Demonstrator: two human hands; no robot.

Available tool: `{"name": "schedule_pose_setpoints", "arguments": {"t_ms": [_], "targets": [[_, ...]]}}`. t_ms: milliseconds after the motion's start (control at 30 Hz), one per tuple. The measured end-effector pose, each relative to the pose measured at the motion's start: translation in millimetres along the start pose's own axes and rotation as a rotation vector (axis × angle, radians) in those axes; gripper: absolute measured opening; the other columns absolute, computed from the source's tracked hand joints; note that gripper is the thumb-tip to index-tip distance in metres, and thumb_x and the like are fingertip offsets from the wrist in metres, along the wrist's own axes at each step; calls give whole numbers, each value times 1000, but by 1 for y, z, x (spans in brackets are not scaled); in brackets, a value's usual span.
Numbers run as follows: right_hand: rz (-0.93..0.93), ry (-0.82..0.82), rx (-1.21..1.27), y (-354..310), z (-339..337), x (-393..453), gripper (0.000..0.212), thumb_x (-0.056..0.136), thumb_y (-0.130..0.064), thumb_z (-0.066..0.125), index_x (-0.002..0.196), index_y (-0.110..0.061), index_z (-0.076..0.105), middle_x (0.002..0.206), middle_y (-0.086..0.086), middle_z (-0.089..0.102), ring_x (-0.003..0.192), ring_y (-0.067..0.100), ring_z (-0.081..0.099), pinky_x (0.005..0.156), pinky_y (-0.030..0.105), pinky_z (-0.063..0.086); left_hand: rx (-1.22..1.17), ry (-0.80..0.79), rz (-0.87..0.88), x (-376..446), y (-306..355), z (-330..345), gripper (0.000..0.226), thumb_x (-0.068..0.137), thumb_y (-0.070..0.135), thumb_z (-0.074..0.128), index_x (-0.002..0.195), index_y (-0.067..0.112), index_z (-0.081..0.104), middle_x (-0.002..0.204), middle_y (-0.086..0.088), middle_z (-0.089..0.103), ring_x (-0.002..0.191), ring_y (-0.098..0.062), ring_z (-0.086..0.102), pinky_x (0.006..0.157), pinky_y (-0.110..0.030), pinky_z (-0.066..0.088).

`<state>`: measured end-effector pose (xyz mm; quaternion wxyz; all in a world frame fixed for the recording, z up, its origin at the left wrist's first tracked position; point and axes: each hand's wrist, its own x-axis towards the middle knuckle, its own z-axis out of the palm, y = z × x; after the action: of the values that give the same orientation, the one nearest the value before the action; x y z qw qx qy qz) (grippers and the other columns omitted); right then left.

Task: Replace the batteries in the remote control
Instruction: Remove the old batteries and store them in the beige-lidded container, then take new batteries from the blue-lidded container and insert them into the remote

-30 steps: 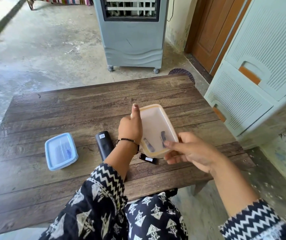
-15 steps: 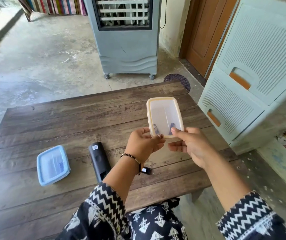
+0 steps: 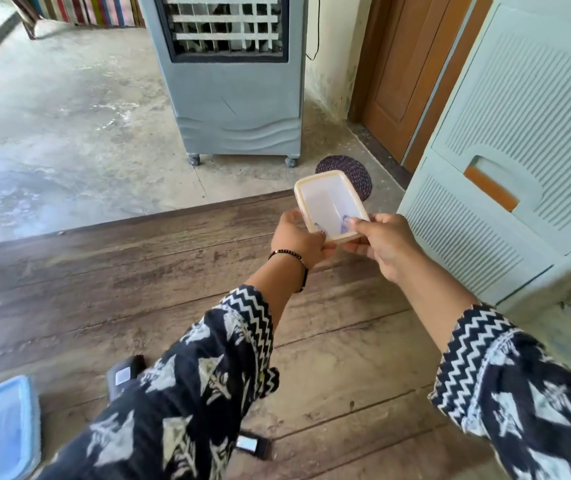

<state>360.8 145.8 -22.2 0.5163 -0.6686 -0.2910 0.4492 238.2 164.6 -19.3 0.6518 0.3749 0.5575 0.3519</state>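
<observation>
Held thing: a cream-lidded translucent box (image 3: 329,206), lifted above the far right part of the wooden table (image 3: 104,271), its long axis running away from the person and tilted up.
Batteries: two small dark shapes (image 3: 344,226) show through the lid at the box's near end, just at the fingertips; likely batteries.
Left hand (image 3: 298,241): fingers closed on the box's near-left corner, wrist bent up.
Right hand (image 3: 386,247): fingers closed on the near-right edge, thumb on the lid.
Remote control (image 3: 124,375): lies flat near the table's near edge, mostly hidden under the left sleeve; the left hand is nearer.
Battery cover (image 3: 253,446): probably the small dark piece at the near edge.
Blue-lidded box (image 3: 0,431): near-left corner.
Next: prying the lid off looks likely.
</observation>
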Motion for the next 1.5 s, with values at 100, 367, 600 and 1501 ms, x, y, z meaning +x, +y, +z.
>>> {"name": "schedule_pose_setpoints", "arguments": {"t_ms": [100,367,600,1501], "targets": [[23,40,37,-3,3,29,4,85,0,62,83,2,58,92,19,62,67,23,62,45,24,56,41,-2,0,31,6,11,61,84,-6,56,134,18,32,123,-19,55,100,-40,63,68,-43,56],[105,34,89,-4,-4,78,9,85,4,59,77,3,56,99,21,61,72,25,62,41,23,54,28,-3,-30,79,6,27,65,82,-6,59,139,12,33,124,-22,57,109,-38,60,85,-48,54],[64,-9,124,-2,-1,84,15,90,0,54,76,-4,50,102,20,58,74,24,61,46,24,56,47,67,-20,89,5,32,59,84,0,59,136,17,38,117,-20,63,91,-28,67,77,-39,58],[-187,-314,-214,51,80,-204,10,88,-12,58,84,-12,67,69,2,60,55,9,54,51,27,49,-27,247,220,-192,-70,-164,15,90,6,54,98,16,61,95,-4,68,88,-16,65,81,-28,53]]}}
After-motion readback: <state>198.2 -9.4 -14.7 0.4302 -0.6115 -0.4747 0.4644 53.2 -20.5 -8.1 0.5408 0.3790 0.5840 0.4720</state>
